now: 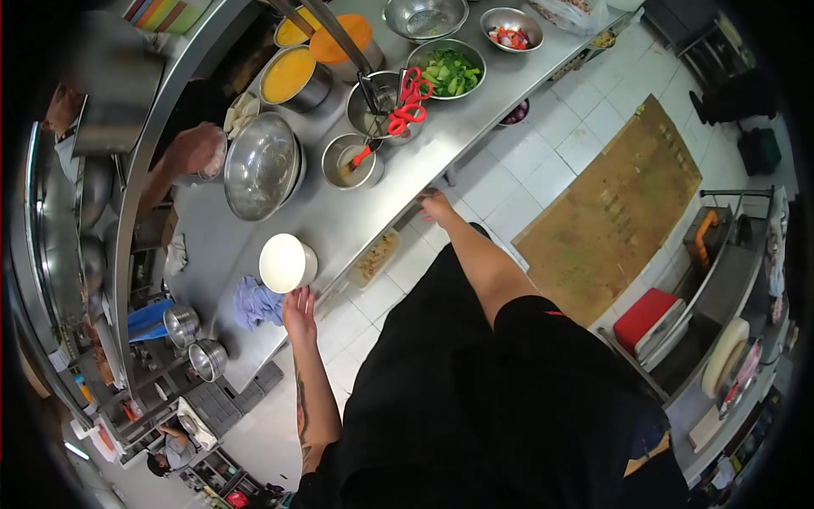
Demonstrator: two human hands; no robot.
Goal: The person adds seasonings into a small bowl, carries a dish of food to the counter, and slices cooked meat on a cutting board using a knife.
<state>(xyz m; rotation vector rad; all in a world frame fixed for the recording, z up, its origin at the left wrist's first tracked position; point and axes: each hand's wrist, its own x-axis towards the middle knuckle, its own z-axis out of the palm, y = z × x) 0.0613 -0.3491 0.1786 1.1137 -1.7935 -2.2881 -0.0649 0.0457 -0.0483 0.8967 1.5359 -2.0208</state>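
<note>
My left hand (298,316) is at the counter's near edge, fingers stretched out and apart. Its fingertips meet or nearly meet the base of a white round tub (287,263), but the hand is not wrapped around it. A crumpled blue-purple cloth (257,304) lies beside the tub. My right hand (434,208) is low at the edge of the steel counter (373,216), fingers curled in; what they hold, if anything, is hidden. Closest to it on the counter is a small steel pot (352,161) with a red-handled brush (360,159) in it.
Red-handled scissors (410,102) hang by a metal post. Around them stand a bowl of chopped greens (449,72), a large steel bowl (263,167) and a pot of yellow contents (295,78). Another person's hand (203,148) reaches in across the counter. A brown mat (612,208) covers floor tiles.
</note>
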